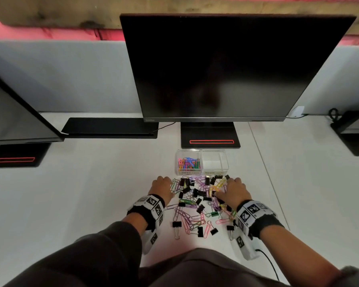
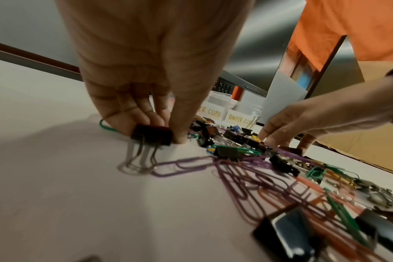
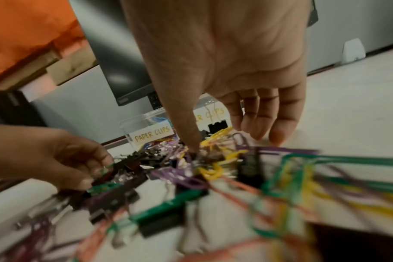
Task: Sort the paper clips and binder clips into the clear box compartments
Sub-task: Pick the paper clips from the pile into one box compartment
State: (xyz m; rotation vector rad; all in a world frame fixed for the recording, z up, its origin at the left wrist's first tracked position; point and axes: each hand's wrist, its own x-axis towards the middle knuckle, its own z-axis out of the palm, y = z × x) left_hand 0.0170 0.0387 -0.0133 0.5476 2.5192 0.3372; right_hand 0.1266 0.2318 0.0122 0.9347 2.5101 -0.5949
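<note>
A clear two-compartment box (image 1: 202, 170) stands on the white desk in front of the monitor stand. Its left compartment, labelled PAPER CLIPS (image 3: 151, 134), holds several coloured paper clips (image 1: 189, 162); the right one, labelled BINDER CLIPS (image 2: 239, 118), looks bare inside. Below the box lies a mixed pile of coloured paper clips and black binder clips (image 1: 197, 200). At the pile's left edge my left hand (image 2: 166, 132) pinches a black binder clip (image 2: 151, 136) that rests on the desk. My right hand (image 3: 215, 138) hovers over the pile's right side, thumb pressed down into it, fingers loosely spread and holding nothing.
A dark monitor (image 1: 226, 69) on a black stand base (image 1: 209, 135) rises just behind the box. A flat black slab (image 1: 110, 127) lies back left, and more monitors stand at both sides. Bare white desk (image 1: 91, 193) spreads left and right of the pile.
</note>
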